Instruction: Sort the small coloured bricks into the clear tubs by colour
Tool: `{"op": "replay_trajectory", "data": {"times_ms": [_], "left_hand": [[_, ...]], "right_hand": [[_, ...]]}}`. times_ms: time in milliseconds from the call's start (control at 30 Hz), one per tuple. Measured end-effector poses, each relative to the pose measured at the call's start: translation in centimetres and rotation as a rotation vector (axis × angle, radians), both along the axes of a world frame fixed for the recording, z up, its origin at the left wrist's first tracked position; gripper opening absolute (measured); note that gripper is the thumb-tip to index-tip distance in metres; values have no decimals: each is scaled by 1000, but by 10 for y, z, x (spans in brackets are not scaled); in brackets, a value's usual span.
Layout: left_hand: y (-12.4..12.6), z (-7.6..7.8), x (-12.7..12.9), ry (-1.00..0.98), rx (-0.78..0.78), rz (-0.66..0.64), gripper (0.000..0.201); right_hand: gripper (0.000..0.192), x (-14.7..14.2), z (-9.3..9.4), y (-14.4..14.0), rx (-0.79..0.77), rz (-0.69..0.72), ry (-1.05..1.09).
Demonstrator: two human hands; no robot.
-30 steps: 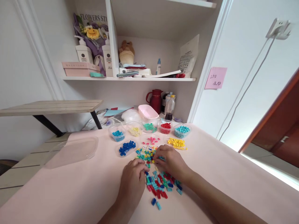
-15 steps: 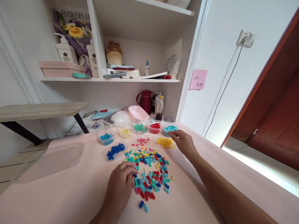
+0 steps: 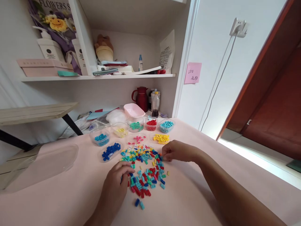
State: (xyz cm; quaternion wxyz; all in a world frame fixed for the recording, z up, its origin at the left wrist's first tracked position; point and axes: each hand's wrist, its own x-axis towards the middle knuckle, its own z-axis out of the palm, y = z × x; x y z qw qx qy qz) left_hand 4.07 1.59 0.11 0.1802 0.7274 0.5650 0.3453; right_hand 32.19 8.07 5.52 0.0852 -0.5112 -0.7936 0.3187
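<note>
While both of my hands rest on the pink tabletop (image 3: 70, 201), entries run as follows. Left hand (image 3: 115, 185): grip curled loosely, fingertips touching the near-left edge of the brick pile (image 3: 145, 169); whether it pinches a piece, I cannot tell. Right hand (image 3: 180, 151): grip drawn together, fingertips at the pile's right edge; any piece between them is hidden. Brick pile: small loose bricks, mixed red, blue, turquoise, yellow, pink and white, spread flat between my hands. Beyond it: dark blue bricks (image 3: 110, 150) on a clear lid, yellow bricks (image 3: 161, 138), and tubs holding red bricks (image 3: 151, 123) and turquoise bricks (image 3: 166, 125).
</note>
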Motion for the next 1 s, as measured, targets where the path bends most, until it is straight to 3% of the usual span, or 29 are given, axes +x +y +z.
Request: {"op": "replay_trajectory", "data": {"times_ms": [100,233,667,1000], "left_hand": [[0,1,0,-1,4,1,39],[-1,1,0,-10,14,-6,38],[-2,2,0,126,54,-50,37],[-2,-1,1,131,50,-77,38]], "right_hand": [[7,4,7,-6,-136,46,-35],[20,3,14,-14,-367,126,-123],[31,-13,5,-15,-204,137,-281],[22,-15,-1,-13,-244,93,-225]]}}
